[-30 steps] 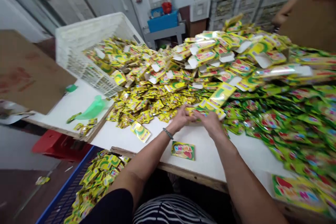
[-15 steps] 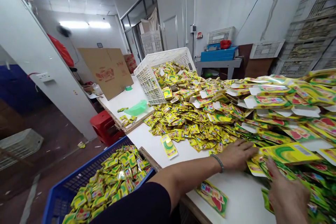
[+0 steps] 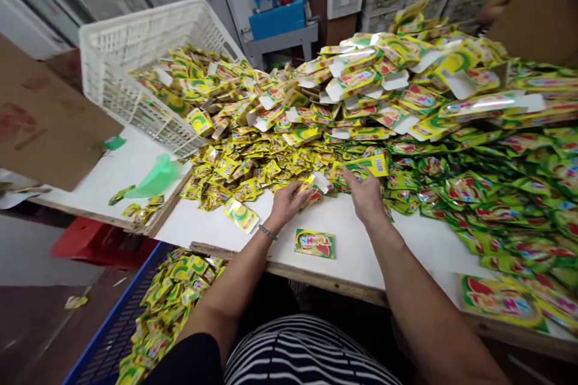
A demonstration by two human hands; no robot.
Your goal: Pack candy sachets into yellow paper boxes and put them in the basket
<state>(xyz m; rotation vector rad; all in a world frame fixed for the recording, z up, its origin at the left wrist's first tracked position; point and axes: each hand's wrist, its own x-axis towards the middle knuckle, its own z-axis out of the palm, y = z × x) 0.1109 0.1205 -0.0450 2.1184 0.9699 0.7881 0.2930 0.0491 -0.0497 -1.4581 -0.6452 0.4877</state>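
My left hand is closed around a small yellow candy carton, whose white end flap stands open. Just to its right, my right hand has its fingers closed at another yellow carton with a barcode on its end; part of that carton is hidden behind the fingers. Both hands are at the front of a heap of small yellow candy packets. On the white tabletop below them lies a flat carton with a watermelon picture. A yellow carton with a banana picture rests left of my left hand.
A tipped white crate spills packets and cartons at the left. Open-flapped cartons are piled behind, with green packets at right. A blue crate of packets stands below the table's wooden edge. A green scoop lies left.
My view has swung right and down. Both hands now appear further left in view, apart from each other, each with a carton; the left one's carton shows an open flap.
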